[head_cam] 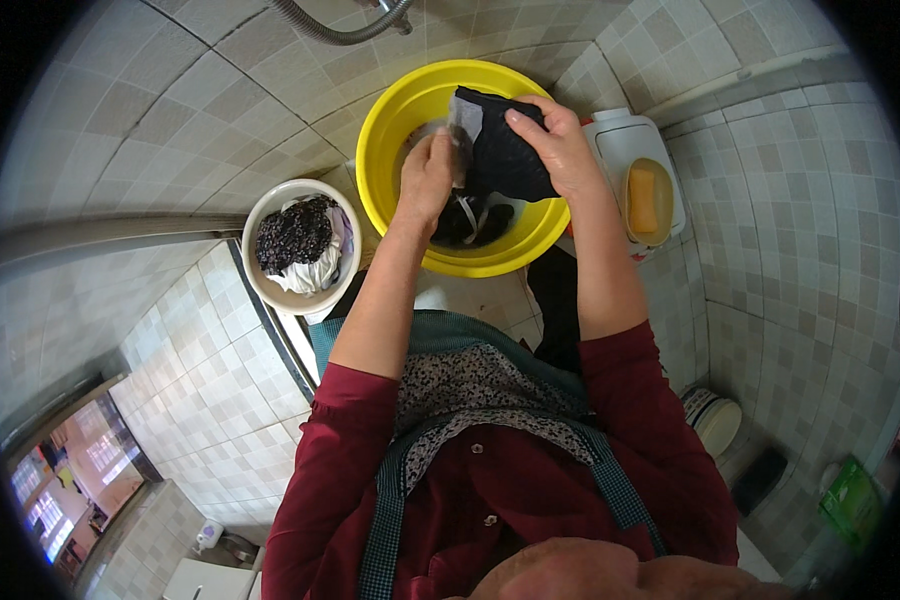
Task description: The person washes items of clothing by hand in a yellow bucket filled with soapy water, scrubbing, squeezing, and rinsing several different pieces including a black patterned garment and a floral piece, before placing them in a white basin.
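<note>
A dark cloth garment [511, 146] with a grey-white patch hangs between my hands, over a yellow plastic basin [379, 154]. My right hand [559, 142] grips its upper right side, thumb lying across the front. At the garment's left edge, by the pale patch, my left hand [429, 176] pinches the fabric between thumb and fingers. Below, in the basin's cloudy water, lies more dark cloth [487, 225] with a white strip across it. My hands and the raised garment hide part of the basin's inside.
Left of the yellow basin stands a white basin [253, 251] holding dark patterned and white clothes [300, 240]. On the right, an orange soap bar [643, 199] sits in a soap dish [664, 214] on a white container [607, 135]. A metal shower hose [337, 34] hangs above. Tiled walls enclose the space.
</note>
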`<state>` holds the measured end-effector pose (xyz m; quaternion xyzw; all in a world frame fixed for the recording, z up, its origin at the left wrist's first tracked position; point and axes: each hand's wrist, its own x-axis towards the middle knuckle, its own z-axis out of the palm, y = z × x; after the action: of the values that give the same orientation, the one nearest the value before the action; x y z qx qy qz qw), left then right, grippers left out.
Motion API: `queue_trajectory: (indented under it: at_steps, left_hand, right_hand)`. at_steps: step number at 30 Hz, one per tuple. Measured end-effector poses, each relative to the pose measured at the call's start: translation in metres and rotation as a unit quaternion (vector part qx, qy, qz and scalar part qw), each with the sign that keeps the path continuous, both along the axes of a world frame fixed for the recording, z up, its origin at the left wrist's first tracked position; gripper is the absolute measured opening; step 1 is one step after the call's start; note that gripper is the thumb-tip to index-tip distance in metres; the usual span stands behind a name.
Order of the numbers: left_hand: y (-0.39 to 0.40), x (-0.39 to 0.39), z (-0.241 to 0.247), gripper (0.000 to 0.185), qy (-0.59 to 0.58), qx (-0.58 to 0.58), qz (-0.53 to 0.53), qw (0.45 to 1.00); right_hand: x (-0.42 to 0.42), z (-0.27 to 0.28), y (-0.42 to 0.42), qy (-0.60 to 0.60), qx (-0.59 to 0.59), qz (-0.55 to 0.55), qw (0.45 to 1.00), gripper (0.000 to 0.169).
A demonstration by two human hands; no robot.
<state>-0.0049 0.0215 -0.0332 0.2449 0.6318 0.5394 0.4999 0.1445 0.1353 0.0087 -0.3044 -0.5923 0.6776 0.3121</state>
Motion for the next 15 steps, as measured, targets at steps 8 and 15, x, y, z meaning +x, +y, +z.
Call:
queue_trajectory:
  at_steps: [8,15]
  left_hand:
    - [-0.007,0.010,0.021,0.087,-0.487,0.129,0.043,0.863]
    - [-0.011,-0.014,0.025,0.067,-0.566,0.260,0.076,0.778]
  right_hand:
    - [-0.018,0.017,-0.058,-0.120,0.370,0.052,0.920,0.023]
    - [-0.021,0.030,-0.115,-0.179,0.525,0.068,0.829,0.029]
